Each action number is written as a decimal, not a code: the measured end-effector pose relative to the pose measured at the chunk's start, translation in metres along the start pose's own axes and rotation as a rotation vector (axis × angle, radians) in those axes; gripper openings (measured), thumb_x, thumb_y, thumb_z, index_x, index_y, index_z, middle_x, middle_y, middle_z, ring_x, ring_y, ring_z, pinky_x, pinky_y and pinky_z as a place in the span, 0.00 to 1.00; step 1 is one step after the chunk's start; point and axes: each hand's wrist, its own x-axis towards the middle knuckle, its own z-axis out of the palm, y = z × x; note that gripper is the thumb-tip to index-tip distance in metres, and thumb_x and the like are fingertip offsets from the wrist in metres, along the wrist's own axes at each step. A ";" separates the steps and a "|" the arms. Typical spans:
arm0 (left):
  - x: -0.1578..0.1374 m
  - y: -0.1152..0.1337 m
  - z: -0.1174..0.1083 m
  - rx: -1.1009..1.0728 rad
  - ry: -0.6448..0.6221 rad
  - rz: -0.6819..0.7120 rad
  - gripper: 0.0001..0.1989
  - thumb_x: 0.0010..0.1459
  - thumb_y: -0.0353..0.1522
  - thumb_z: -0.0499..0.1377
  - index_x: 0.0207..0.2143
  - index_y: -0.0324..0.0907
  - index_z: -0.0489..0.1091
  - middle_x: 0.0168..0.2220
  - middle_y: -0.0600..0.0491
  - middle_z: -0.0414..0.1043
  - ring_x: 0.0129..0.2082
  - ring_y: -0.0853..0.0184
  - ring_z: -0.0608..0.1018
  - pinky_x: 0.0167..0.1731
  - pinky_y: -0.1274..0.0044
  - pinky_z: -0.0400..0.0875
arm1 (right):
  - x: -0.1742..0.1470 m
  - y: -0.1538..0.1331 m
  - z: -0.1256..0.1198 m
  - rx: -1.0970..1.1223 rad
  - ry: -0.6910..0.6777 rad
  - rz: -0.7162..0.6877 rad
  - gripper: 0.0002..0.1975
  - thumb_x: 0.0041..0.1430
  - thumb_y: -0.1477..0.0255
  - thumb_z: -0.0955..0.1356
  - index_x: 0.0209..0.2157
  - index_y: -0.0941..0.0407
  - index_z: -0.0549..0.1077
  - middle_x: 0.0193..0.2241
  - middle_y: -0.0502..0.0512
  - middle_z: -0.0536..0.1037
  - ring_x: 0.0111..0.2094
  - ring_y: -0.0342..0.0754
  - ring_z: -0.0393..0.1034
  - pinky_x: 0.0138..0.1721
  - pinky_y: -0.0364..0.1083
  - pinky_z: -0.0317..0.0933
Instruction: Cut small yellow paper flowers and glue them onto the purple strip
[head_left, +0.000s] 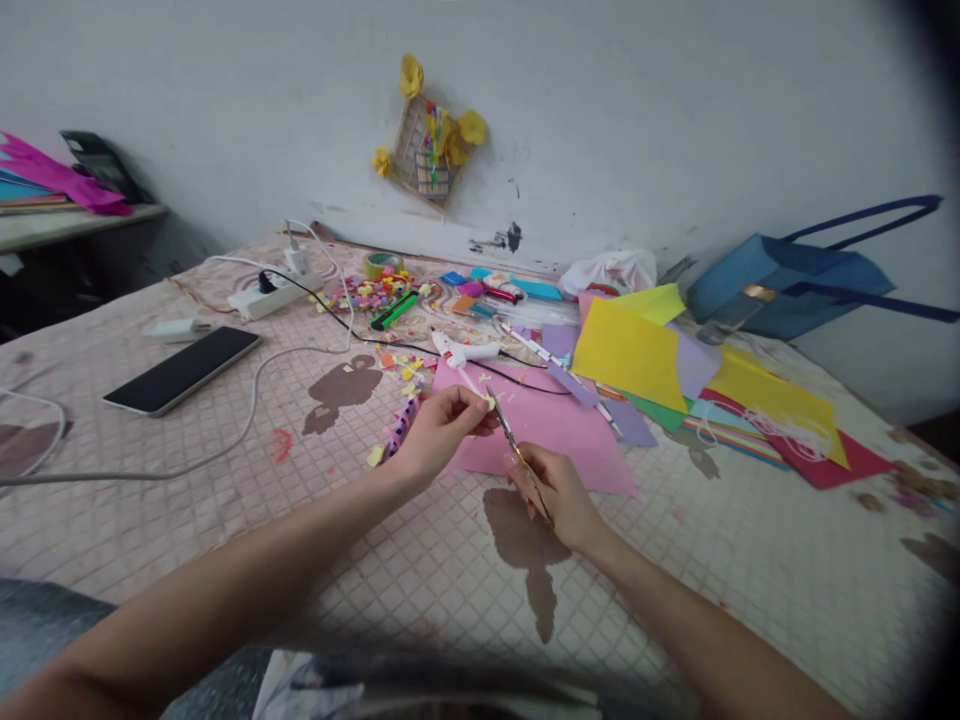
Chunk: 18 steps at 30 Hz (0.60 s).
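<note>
My left hand (450, 425) pinches a small pale yellow paper piece (491, 403) between thumb and fingertips, above a pink paper sheet (555, 440). In my right hand (555, 490) is a pair of slim scissors (504, 418), with the blades pointing away from me beside the paper piece. The fingers partly hide their handles. Just beyond my hands lies a white glue gun (465, 350) with a dark cord. A purple dotted paper strip (401, 428) rests left of my left hand, close to the wrist.
Colourful paper cut-outs (360, 292) lie in a pile near a green cutter (394, 311). To the left are a phone (184, 370), a power strip (274, 294) and trailing cables. Yellow sheets (630, 350) and a blue bag (787, 290) are on the right.
</note>
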 end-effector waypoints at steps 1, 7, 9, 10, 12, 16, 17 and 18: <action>0.000 0.000 0.000 0.000 0.001 -0.001 0.08 0.53 0.34 0.58 0.29 0.37 0.65 0.27 0.52 0.72 0.29 0.71 0.75 0.35 0.75 0.68 | 0.000 0.000 0.000 -0.001 0.002 0.000 0.19 0.57 0.57 0.60 0.20 0.56 0.58 0.14 0.44 0.58 0.15 0.38 0.53 0.17 0.40 0.46; 0.000 -0.001 0.000 -0.009 -0.002 -0.001 0.08 0.54 0.34 0.58 0.29 0.36 0.65 0.27 0.52 0.72 0.29 0.71 0.75 0.35 0.76 0.69 | 0.000 -0.002 0.000 -0.004 0.009 -0.006 0.20 0.57 0.56 0.60 0.20 0.55 0.58 0.13 0.43 0.57 0.15 0.39 0.52 0.17 0.40 0.47; 0.001 -0.001 -0.001 -0.016 -0.003 0.000 0.08 0.53 0.34 0.58 0.29 0.36 0.65 0.27 0.52 0.72 0.29 0.71 0.75 0.34 0.76 0.69 | 0.000 -0.002 0.000 -0.015 0.010 -0.014 0.20 0.57 0.56 0.60 0.20 0.55 0.58 0.13 0.43 0.58 0.15 0.39 0.53 0.17 0.40 0.48; 0.001 -0.001 -0.001 -0.019 -0.002 0.001 0.09 0.53 0.34 0.58 0.29 0.37 0.65 0.27 0.52 0.72 0.29 0.71 0.75 0.34 0.76 0.69 | 0.000 -0.002 0.000 -0.022 0.010 -0.016 0.20 0.57 0.56 0.60 0.20 0.55 0.58 0.13 0.43 0.58 0.15 0.39 0.53 0.17 0.40 0.48; 0.001 -0.001 -0.001 -0.020 -0.002 -0.002 0.09 0.53 0.34 0.59 0.29 0.37 0.65 0.27 0.52 0.72 0.29 0.71 0.75 0.34 0.76 0.69 | 0.000 -0.001 0.000 -0.037 0.009 -0.020 0.19 0.58 0.57 0.60 0.20 0.55 0.58 0.13 0.43 0.58 0.15 0.39 0.53 0.17 0.40 0.48; 0.000 0.000 -0.001 -0.014 0.000 -0.007 0.09 0.52 0.35 0.59 0.29 0.37 0.66 0.27 0.52 0.73 0.29 0.71 0.75 0.34 0.76 0.69 | 0.000 -0.001 0.000 -0.056 0.010 -0.022 0.19 0.58 0.58 0.60 0.20 0.55 0.58 0.13 0.43 0.57 0.15 0.39 0.52 0.17 0.39 0.47; 0.000 0.000 -0.001 -0.014 0.001 -0.008 0.09 0.52 0.35 0.59 0.29 0.37 0.66 0.27 0.52 0.73 0.29 0.71 0.75 0.34 0.76 0.69 | 0.000 -0.001 -0.001 -0.059 0.009 -0.022 0.18 0.58 0.58 0.60 0.20 0.55 0.58 0.13 0.43 0.57 0.15 0.39 0.53 0.17 0.39 0.47; 0.000 0.000 -0.001 -0.015 0.002 -0.010 0.09 0.52 0.34 0.59 0.29 0.37 0.66 0.27 0.51 0.73 0.29 0.70 0.75 0.34 0.76 0.69 | 0.000 -0.001 -0.001 -0.060 0.009 -0.023 0.18 0.58 0.59 0.59 0.20 0.55 0.58 0.13 0.43 0.58 0.15 0.39 0.53 0.17 0.39 0.47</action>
